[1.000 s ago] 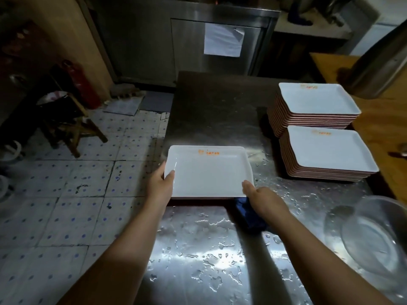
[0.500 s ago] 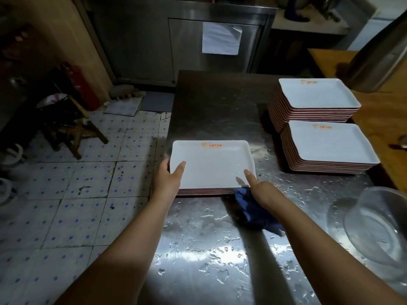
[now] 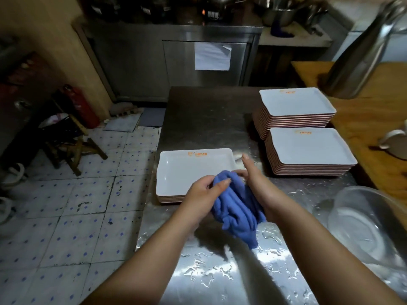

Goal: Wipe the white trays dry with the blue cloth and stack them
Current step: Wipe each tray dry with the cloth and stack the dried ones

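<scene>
A low stack of white trays (image 3: 176, 172) with an orange logo sits at the left edge of the wet steel table (image 3: 209, 119). In front of it I hold the bunched blue cloth (image 3: 237, 208) between both hands, above the table. My left hand (image 3: 202, 194) grips the cloth's left side, thumb on top. My right hand (image 3: 257, 183) grips its right side with the index finger pointing up. Two taller stacks of white trays (image 3: 308, 148) (image 3: 295, 104) stand at the right.
A clear glass bowl (image 3: 370, 225) sits at the table's near right. A wooden counter (image 3: 374, 119) with a steel jug (image 3: 361, 60) lies right of the stacks. Tiled floor, a wooden stool (image 3: 72, 146) and a red extinguisher (image 3: 81, 106) are at left. Water drops cover the near table.
Both hands have left the tray, which now lies on the left stack. They lifted the blue cloth off the table and hold it bunched between them.
</scene>
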